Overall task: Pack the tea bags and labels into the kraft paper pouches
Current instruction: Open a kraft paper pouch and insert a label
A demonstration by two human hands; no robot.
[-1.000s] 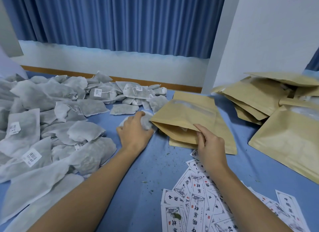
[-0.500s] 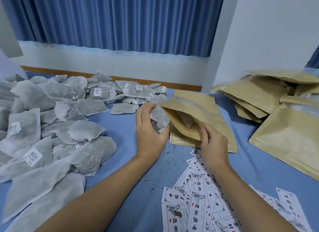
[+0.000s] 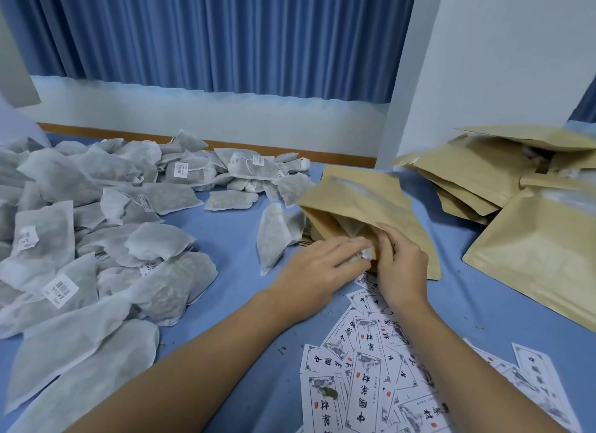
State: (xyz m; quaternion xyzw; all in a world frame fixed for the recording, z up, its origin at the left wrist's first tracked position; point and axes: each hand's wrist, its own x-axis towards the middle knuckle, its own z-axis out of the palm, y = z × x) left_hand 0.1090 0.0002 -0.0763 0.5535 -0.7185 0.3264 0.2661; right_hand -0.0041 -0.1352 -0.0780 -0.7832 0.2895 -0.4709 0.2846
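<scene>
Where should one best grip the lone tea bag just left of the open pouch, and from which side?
Probably pinch the grey-white mesh tea bag by its free left edge, coming from the left; its right side leans on another mesh bag beside the brown kraft paper pouch.

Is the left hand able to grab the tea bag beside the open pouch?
Probably yes: the loose tea bag lies uncovered beside the left hand, only bare cloth between, though that hand is busy at the pouch.

Grey mesh tea bags (image 3: pixel 80 239) lie heaped on the left. Printed white labels (image 3: pixel 371 384) overlap at the front. 1 tan pouch (image 3: pixel 371 203) gapes open, a tea bag (image 3: pixel 366 255) at its mouth. More pouches (image 3: pixel 483 174) are piled on the right.
</scene>
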